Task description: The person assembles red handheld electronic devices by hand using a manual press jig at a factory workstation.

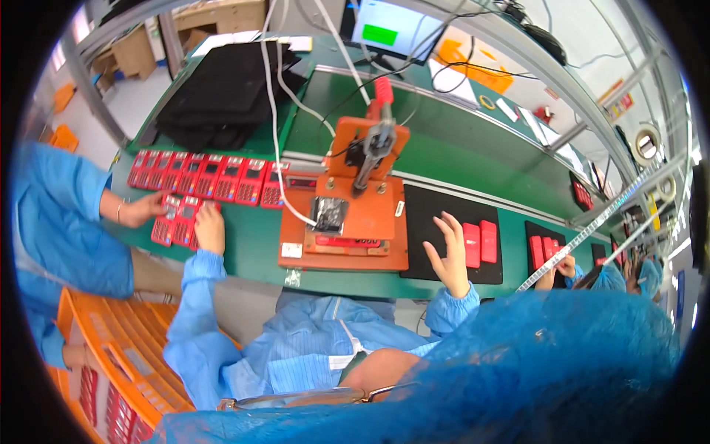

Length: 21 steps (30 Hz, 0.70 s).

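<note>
My left hand has its fingers closed over the edge of a red keypad terminal on the green bench. A second red terminal lies close beside it, and a co-worker's hand touches that pair from the left. My right hand hovers with fingers spread, holding nothing, just left of two red terminals lying on a black mat. Between my hands stands an orange clamp fixture with a red-handled toggle lever. Part of a red device shows low inside the fixture.
A row of red terminals lines the bench at the left. Behind it sits a stack of black sheets. White cables hang over the fixture; a monitor stands behind. An orange crate is at lower left. Other people work at right.
</note>
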Motion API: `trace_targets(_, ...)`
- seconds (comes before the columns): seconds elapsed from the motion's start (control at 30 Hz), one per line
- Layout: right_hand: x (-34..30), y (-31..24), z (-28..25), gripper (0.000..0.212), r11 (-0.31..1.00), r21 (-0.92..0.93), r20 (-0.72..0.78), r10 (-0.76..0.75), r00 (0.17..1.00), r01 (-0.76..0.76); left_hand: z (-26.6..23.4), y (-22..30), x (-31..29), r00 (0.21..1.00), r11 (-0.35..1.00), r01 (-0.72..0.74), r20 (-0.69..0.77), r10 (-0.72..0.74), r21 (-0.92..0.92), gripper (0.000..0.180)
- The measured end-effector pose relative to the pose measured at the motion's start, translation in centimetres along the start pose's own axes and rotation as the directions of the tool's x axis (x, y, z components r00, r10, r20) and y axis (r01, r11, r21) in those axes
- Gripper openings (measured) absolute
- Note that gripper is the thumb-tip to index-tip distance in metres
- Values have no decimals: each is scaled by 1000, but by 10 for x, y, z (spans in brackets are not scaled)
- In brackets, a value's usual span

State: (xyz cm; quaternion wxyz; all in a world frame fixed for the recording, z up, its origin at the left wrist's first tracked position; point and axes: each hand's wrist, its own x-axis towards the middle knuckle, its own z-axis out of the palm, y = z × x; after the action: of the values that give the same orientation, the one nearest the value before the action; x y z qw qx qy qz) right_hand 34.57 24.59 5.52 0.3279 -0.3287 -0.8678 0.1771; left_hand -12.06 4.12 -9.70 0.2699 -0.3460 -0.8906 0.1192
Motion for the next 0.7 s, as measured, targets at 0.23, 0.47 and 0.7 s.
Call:
trace_targets(0.23, -34, -47, 46, 36, 807, 587, -78, -16, 997, 59, -83, -30, -35, 917, -302, 396, 390, 82, -867, 34)
trace_targets(0.47, -105, -88, 152, 46, -214, 907, 389, 91, 917, -364, -243, 87, -100, 930, -651, 305, 69, 362, -695, 49)
trace_targets(0.7, -75, -22, 42, 71, -104, 937, 349, 277, 895, -334, -183, 93, -17, 886, 83, -366, -320, 337, -927, 67)
